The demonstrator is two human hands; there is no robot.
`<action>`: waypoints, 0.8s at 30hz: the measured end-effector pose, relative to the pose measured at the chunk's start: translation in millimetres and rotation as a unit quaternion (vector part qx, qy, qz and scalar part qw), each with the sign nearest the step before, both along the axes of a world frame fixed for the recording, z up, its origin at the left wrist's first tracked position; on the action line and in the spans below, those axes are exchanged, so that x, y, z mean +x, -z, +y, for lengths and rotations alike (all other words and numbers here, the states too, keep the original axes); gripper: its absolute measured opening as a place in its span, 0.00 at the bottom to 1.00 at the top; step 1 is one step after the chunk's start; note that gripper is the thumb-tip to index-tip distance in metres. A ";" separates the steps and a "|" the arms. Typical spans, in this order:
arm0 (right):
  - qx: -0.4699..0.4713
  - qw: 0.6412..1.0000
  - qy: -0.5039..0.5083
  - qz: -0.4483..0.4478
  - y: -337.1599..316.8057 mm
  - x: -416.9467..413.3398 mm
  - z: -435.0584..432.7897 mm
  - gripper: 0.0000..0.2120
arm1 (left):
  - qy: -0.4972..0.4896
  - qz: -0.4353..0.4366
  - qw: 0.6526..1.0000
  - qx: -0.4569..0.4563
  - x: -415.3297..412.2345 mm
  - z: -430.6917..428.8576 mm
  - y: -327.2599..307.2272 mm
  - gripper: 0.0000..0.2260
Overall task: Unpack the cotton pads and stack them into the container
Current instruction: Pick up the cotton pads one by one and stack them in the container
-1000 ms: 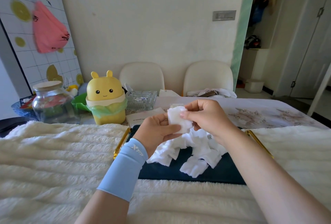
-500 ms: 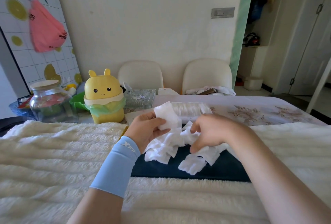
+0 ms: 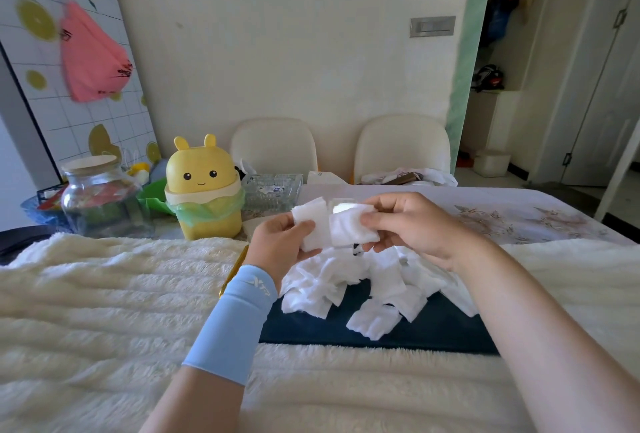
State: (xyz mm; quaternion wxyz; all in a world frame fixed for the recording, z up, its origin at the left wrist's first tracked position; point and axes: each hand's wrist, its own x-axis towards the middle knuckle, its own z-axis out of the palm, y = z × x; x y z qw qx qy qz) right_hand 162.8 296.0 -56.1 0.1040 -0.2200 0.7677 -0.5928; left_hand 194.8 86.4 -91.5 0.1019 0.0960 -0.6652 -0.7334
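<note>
Snug light-blue sleeve (image 3: 232, 325) worn on the left forearm, ending at the wrist with small white lettering (image 3: 260, 285) printed there; left hand (image 3: 280, 247), right hand (image 3: 414, 224) and right forearm all bare.

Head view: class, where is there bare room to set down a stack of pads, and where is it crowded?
Free: fluffy blanket left of the dark tray; patterned tablecloth beyond the right hand. Crowded: tray middle under loose pads; back left around glass jar and yellow bin.
</note>
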 end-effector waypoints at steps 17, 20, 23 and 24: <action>-0.017 0.998 0.053 0.012 6.0 6.1 -19.7 0.08 | 0.114 -0.005 0.992 0.054 2.2 5.1 -0.6 0.13; -0.025 0.997 0.078 0.002 3.9 5.3 -17.7 0.07 | 0.133 0.009 0.991 0.029 6.8 6.4 -5.6 0.24; -0.006 0.996 0.084 0.021 5.4 5.0 -20.7 0.07 | 0.116 0.026 0.990 -0.069 9.1 11.7 -6.9 0.22; -0.017 0.996 0.088 0.018 5.9 5.8 -22.7 0.07 | 0.108 0.029 0.991 -0.078 9.6 12.8 -6.4 0.18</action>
